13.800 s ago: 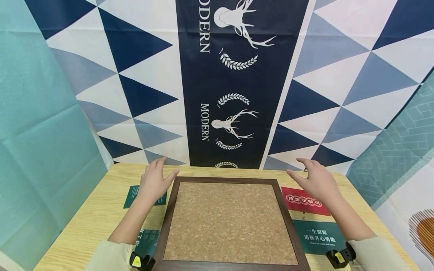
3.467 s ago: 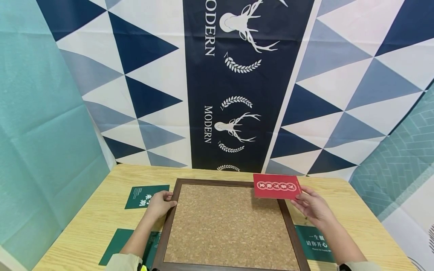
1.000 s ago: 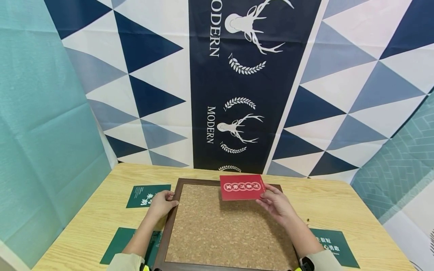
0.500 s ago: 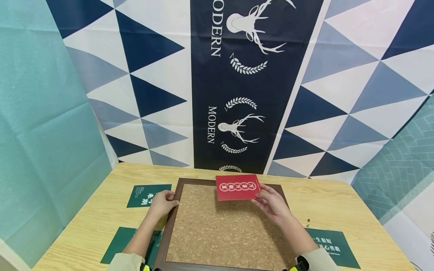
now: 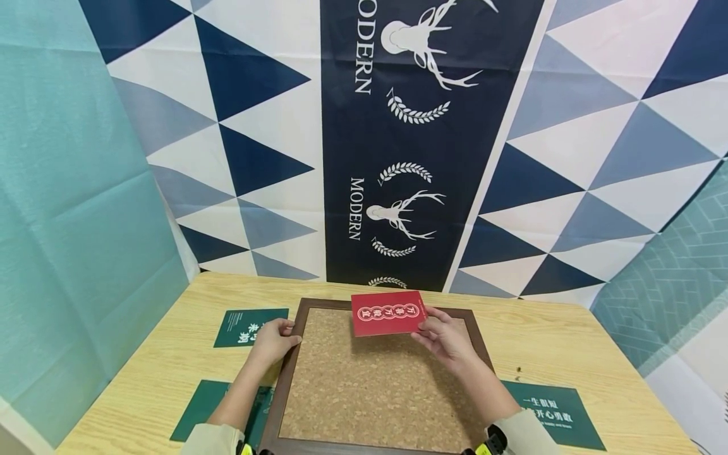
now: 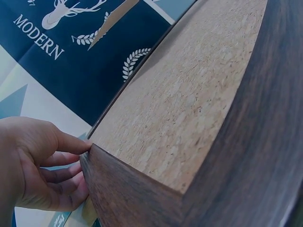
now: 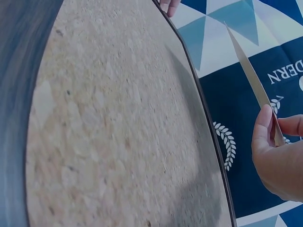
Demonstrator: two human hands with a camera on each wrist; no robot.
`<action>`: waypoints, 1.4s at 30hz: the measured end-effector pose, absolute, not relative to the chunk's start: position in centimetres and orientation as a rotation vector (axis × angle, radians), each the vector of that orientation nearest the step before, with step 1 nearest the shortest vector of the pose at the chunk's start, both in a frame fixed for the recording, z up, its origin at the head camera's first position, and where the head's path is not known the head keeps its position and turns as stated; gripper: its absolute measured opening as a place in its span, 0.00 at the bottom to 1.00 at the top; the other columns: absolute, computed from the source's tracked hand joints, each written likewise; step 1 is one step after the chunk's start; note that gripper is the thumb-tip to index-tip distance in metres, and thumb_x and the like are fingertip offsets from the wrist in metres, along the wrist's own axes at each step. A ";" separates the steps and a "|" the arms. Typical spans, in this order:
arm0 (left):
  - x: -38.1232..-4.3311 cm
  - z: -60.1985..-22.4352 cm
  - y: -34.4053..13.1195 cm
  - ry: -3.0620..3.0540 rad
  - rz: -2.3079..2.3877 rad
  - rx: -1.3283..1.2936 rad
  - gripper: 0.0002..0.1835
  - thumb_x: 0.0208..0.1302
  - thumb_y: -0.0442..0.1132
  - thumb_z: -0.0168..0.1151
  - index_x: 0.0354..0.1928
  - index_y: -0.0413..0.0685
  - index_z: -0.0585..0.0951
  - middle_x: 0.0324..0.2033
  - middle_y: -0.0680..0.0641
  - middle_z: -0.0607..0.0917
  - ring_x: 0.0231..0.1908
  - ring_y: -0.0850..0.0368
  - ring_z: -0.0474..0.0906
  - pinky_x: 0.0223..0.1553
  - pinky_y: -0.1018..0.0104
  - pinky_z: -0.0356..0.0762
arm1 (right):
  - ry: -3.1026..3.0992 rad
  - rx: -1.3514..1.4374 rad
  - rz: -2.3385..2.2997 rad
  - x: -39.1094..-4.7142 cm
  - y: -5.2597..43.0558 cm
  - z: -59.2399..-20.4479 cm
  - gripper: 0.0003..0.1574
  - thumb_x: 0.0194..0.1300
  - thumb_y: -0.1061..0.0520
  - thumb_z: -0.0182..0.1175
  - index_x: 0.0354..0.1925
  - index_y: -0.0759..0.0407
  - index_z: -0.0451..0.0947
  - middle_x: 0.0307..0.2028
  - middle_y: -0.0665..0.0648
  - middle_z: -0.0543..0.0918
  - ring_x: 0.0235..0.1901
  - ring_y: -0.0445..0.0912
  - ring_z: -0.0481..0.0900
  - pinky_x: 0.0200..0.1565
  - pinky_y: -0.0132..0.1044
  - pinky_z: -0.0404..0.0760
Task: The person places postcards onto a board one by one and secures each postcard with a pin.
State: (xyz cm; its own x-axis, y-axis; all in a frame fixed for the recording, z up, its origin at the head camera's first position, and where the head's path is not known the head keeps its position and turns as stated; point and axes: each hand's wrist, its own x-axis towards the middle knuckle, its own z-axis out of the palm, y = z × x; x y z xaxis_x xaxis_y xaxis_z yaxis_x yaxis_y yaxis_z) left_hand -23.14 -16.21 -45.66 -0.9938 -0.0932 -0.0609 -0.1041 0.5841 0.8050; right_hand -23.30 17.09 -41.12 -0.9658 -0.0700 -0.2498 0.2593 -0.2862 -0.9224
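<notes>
Above the far part of the cork bd, the red card was up in the air, lettered face to the head cam. Both wrist views showed it edge-on & apart from the cork. R hand had it pinched at its right-hand edge, thumb one side, fingers t'other; the other end had no support. L hand was clamped on the bd's left rim nr the far corner, thumb on top, fingers curled at the outer side; how far under they went, couldn't tell.

Risks, as I judged it: w/ a hold at one edge only, the card cd swivel or droop if the pinch slackened, & land skewed. Squeezing hard might crease it, if it was thin stock. Lowered at a tilt, it'd prob. catch a corner on the far rim. A sideways shove from L hand cd slide the bd on the table & spoil the aim.

Farther out: upper-left green card, part covered by L hand; lower-left green card, part behind the L forearm; right-hand green card by the R sleeve. Behind, stag-print cloth.
</notes>
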 end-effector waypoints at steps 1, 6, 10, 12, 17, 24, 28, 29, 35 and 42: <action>-23.2 -45.7 -16.2 2.786 1.416 -0.175 0.20 0.59 0.34 0.62 0.53 0.33 0.76 0.44 0.36 0.81 0.46 0.43 0.77 0.43 0.52 0.78 | 1.731 0.236 -2.352 -23.3 16.9 -41.2 0.35 0.62 0.70 0.47 0.66 0.65 0.50 0.42 0.54 0.74 0.33 0.40 0.78 0.40 0.30 0.82; -23.2 -45.6 -16.1 2.793 1.416 -0.178 0.20 0.59 0.34 0.62 0.53 0.32 0.76 0.44 0.36 0.81 0.45 0.43 0.77 0.42 0.53 0.78 | 1.718 0.243 -2.361 -23.4 16.3 -41.3 0.34 0.62 0.71 0.47 0.65 0.65 0.51 0.43 0.55 0.73 0.34 0.40 0.78 0.40 0.31 0.82; -23.1 -45.6 -16.1 2.798 1.416 -0.178 0.20 0.59 0.33 0.62 0.53 0.32 0.76 0.44 0.35 0.81 0.45 0.42 0.78 0.42 0.53 0.78 | 1.715 0.261 -2.369 -23.5 15.9 -41.5 0.34 0.61 0.71 0.47 0.64 0.65 0.51 0.45 0.56 0.73 0.33 0.40 0.78 0.40 0.31 0.82; -23.1 -45.6 -16.2 2.799 1.416 -0.175 0.20 0.59 0.33 0.62 0.53 0.31 0.76 0.44 0.35 0.81 0.45 0.42 0.78 0.41 0.53 0.78 | 1.714 0.264 -2.371 -23.6 15.7 -41.5 0.34 0.61 0.71 0.47 0.64 0.65 0.52 0.45 0.57 0.73 0.33 0.40 0.78 0.39 0.31 0.82; -23.1 -45.6 -16.2 2.800 1.425 -0.175 0.20 0.59 0.33 0.62 0.53 0.32 0.76 0.43 0.35 0.81 0.44 0.42 0.78 0.41 0.53 0.78 | 1.704 0.253 -2.381 -23.7 15.3 -41.6 0.33 0.60 0.71 0.47 0.63 0.64 0.53 0.45 0.57 0.73 0.34 0.40 0.78 0.39 0.31 0.82; -23.2 -45.7 -16.2 2.798 1.432 -0.178 0.20 0.59 0.33 0.62 0.53 0.32 0.76 0.44 0.35 0.81 0.44 0.43 0.78 0.41 0.53 0.78 | 1.691 0.221 -2.398 -23.8 14.5 -41.9 0.31 0.59 0.73 0.46 0.61 0.67 0.54 0.40 0.54 0.75 0.32 0.41 0.76 0.38 0.31 0.82; -23.2 -45.7 -16.3 2.797 1.431 -0.176 0.20 0.59 0.33 0.62 0.53 0.32 0.76 0.44 0.35 0.81 0.44 0.43 0.78 0.41 0.54 0.78 | 1.692 0.211 -2.408 -23.8 13.9 -42.2 0.31 0.58 0.73 0.46 0.61 0.68 0.54 0.37 0.54 0.76 0.30 0.41 0.77 0.37 0.31 0.82; -23.2 -45.7 -16.3 2.796 1.432 -0.176 0.20 0.59 0.33 0.62 0.53 0.32 0.76 0.44 0.35 0.81 0.44 0.43 0.78 0.41 0.54 0.78 | 1.691 0.213 -2.411 -23.8 13.8 -42.3 0.32 0.58 0.73 0.46 0.61 0.68 0.54 0.37 0.54 0.76 0.30 0.41 0.77 0.37 0.31 0.82; -23.0 -45.6 -16.3 2.796 1.435 -0.170 0.20 0.59 0.33 0.62 0.53 0.32 0.76 0.43 0.35 0.81 0.44 0.43 0.78 0.41 0.54 0.78 | 1.671 0.233 -2.423 -24.0 13.1 -42.6 0.32 0.57 0.74 0.46 0.61 0.69 0.54 0.37 0.54 0.77 0.30 0.42 0.77 0.36 0.31 0.82; -23.0 -45.7 -16.2 2.799 1.454 -0.151 0.19 0.58 0.33 0.63 0.51 0.32 0.77 0.42 0.35 0.81 0.43 0.43 0.78 0.40 0.54 0.78 | 1.673 0.250 -2.429 -24.1 12.5 -42.9 0.32 0.57 0.74 0.46 0.61 0.69 0.55 0.36 0.55 0.77 0.29 0.42 0.76 0.36 0.32 0.82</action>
State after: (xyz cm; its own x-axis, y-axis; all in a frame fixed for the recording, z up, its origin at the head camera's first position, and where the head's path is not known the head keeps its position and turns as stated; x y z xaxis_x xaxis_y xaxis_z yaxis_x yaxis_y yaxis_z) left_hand -23.00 -16.22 -45.65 -0.9953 -0.0920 -0.0296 -0.0771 0.5715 0.8170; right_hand -24.06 12.49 -42.86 -0.9694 -0.0539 -0.2395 0.2430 -0.3496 -0.9048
